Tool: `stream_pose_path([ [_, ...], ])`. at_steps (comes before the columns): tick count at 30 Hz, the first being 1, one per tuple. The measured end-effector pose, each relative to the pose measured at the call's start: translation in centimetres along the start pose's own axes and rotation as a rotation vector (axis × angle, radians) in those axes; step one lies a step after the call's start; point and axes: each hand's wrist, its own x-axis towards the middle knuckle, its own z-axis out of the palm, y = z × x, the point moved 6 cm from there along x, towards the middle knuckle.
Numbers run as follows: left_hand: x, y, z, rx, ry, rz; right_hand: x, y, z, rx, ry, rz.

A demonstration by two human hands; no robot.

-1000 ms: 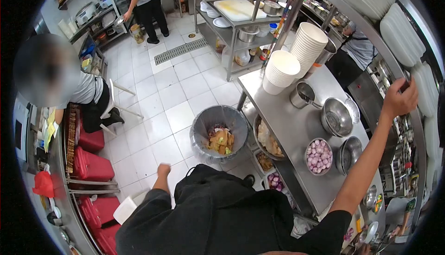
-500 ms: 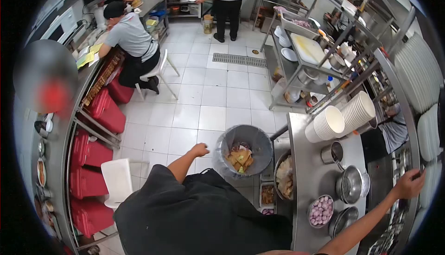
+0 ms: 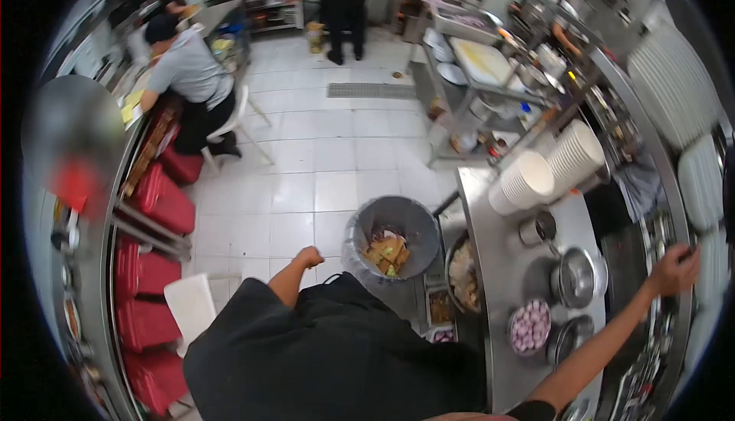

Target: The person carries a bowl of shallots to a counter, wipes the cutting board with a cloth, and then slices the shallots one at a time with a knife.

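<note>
My left hand (image 3: pixel 308 257) is over the floor, left of a grey bin (image 3: pixel 354 246) lined with plastic, its fingers curled and nothing visible in them. My right hand (image 3: pixel 674 270) is stretched out to the far right, at the edge of a raised metal shelf (image 3: pixel 649 116). Its fingers are closed, and what they grip is too unclear to tell. Stacked white plates (image 3: pixel 710 191) stand just beyond it. Below and left of that arm are metal bowls (image 3: pixel 576 275) and a bowl of small peeled purple onions (image 3: pixel 530 327) on a steel counter (image 3: pixel 490 237).
Stacked white bowls (image 3: pixel 528 180) stand on the counter. Red bins (image 3: pixel 149 264) and a white stool (image 3: pixel 190 305) are at left. A person (image 3: pixel 187 73) sits at the left counter; another (image 3: pixel 344 8) stands at the back. A person's grey shirt (image 3: pixel 641 185) shows at right.
The view has shifted, so the bin, counter and people sit further left and mostly higher. Both my hands keep nearly the same pose, the right one still by the shelf edge.
</note>
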Motion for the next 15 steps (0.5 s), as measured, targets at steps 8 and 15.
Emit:
stream_pose_path([
  [8,-1.9,-3.5,0.7,-0.161,-0.111,-0.216,1.8,-2.8,-2.5,0.054,-0.073,0.108],
  [15,0.5,2.5,-0.2,-0.242,-0.120,-0.149,1.6,-3.0,-2.6,0.014,-0.053,0.100],
])
